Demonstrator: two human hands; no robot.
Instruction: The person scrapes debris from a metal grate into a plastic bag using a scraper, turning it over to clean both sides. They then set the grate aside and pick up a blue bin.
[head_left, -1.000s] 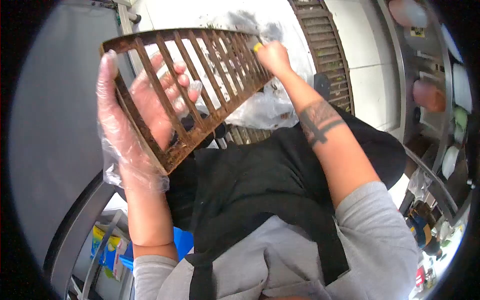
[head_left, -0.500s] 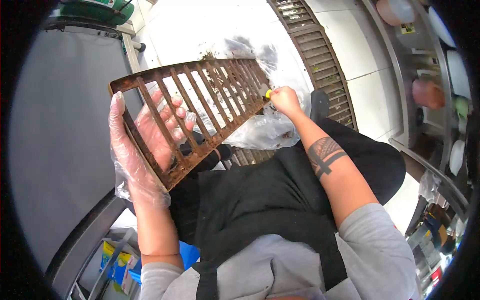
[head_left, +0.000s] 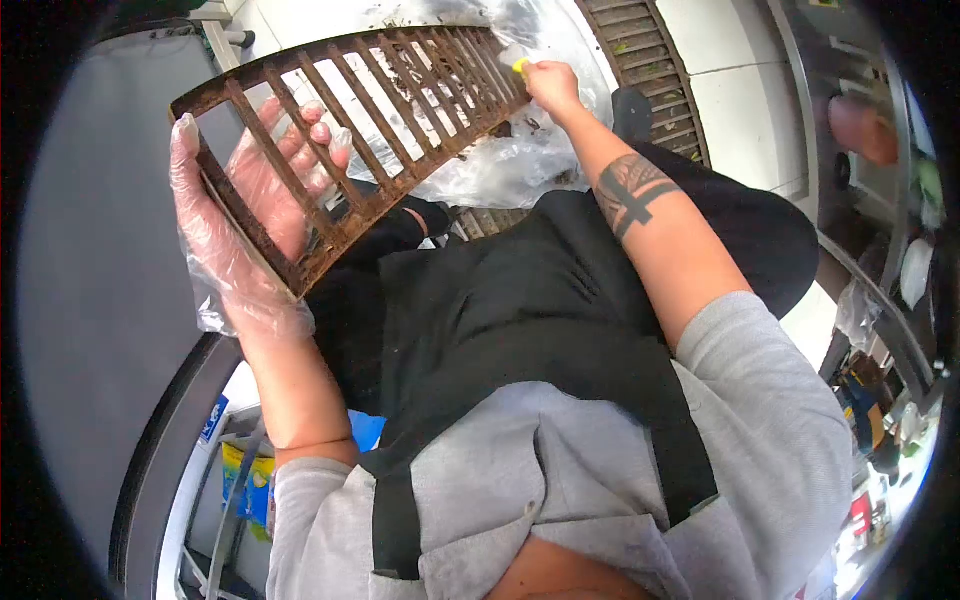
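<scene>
Hands first: left hand (head_left: 245, 190), in a loose clear plastic glove, is spread wide behind the rusty grate (head_left: 380, 200), fingers showing through the bars and the thumb laid along its near end, so it is clamped on the grate and carrying it. Right hand (head_left: 552, 85) is bare and closed in a fist around a small yellow tool (head_left: 520, 66), pressed against the far end of the grate. I can't make out what the tool is; it's too small from here.

So the two hands sit well apart, one at each end, with the grate stretched between them, tilted and held up in front of the body, its far end higher in my view. Rust and dark grime coat the bars.

Below the far end I see a crumpled clear plastic bag (head_left: 500, 160) with dark bits on it. Beyond that, a floor drain grating (head_left: 650, 70) is set into pale tiles. A dark tattoo band (head_left: 628, 195) crosses the right forearm, and a black apron (head_left: 500, 320) covers the lap.
</scene>
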